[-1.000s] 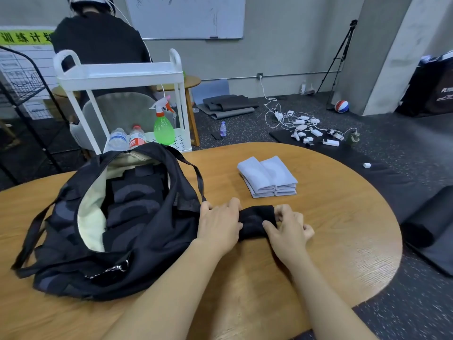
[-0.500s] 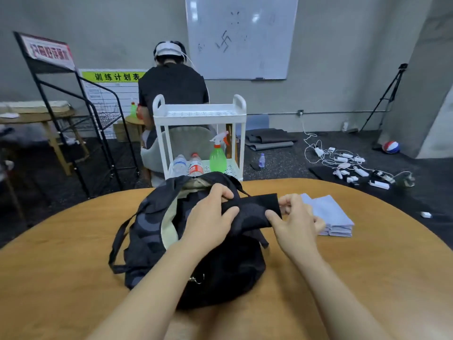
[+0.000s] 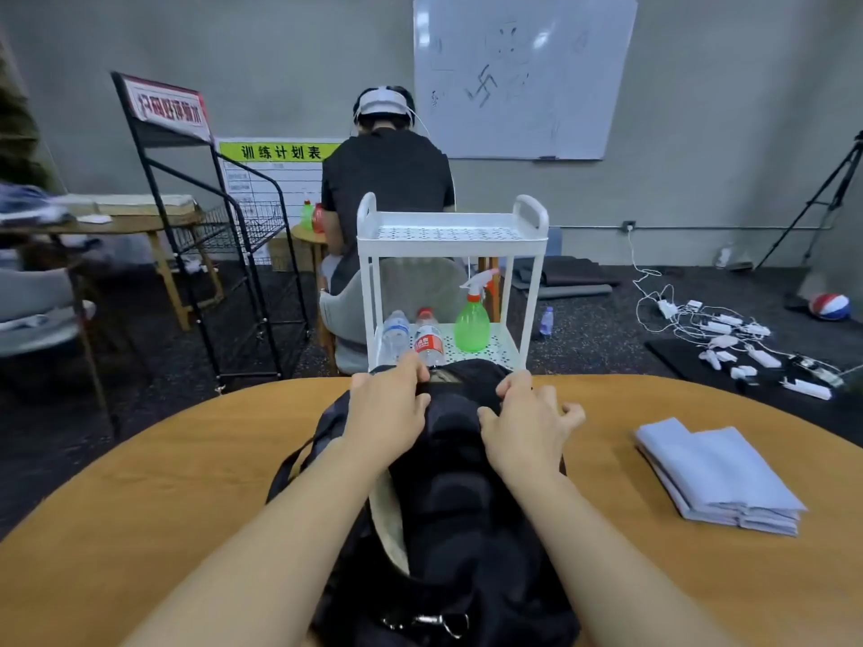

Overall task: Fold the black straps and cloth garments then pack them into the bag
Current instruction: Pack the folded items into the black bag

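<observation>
Both hands, left hand (image 3: 390, 413) and right hand (image 3: 525, 429), pinch a folded black strap (image 3: 455, 403) over the open bag (image 3: 448, 516) at frame centre; folded cloths (image 3: 719, 478) lie right.

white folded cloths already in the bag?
No: the stack of folded white cloths lies on the wooden table, to the right of the black bag and apart from it.

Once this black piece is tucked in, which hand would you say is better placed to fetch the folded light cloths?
Probably the right hand: the folded light cloths lie on its side of the bag; the left hand would have to cross over.
</observation>
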A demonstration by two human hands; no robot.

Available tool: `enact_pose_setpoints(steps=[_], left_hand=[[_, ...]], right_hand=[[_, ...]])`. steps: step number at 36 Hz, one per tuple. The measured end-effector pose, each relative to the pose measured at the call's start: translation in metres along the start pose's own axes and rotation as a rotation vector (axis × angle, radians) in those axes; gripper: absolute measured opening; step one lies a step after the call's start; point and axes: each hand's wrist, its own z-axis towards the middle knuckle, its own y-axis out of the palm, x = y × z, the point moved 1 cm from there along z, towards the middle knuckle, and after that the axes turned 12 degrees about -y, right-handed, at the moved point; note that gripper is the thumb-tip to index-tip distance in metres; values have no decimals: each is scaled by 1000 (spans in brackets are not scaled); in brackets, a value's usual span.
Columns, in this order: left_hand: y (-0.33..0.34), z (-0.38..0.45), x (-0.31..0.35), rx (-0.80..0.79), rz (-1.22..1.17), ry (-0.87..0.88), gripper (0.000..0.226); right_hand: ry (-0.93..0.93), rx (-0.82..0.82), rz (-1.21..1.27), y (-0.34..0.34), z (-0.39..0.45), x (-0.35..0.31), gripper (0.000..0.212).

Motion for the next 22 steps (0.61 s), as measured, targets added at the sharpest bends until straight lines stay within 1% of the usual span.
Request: enact_pose_setpoints(steps=[2,5,8,14,22], left_hand=[[5,15,0,10,61,21,13],[13,33,-2,-10,136,52,14],[23,47,-10,-31,174,79,17],[44,61,-21,-24,214,124,23],[62,65,-28,-33,292,259,37]], right_hand=[[-2,-29,-36,6,14,-3,23],[-35,-49,-103,18,29,-3,25],[-68,-55,-139,33,42,-1,26],[-134,-55,-207,55,55,5,23],[-181,-83,-286,72,58,12,23]])
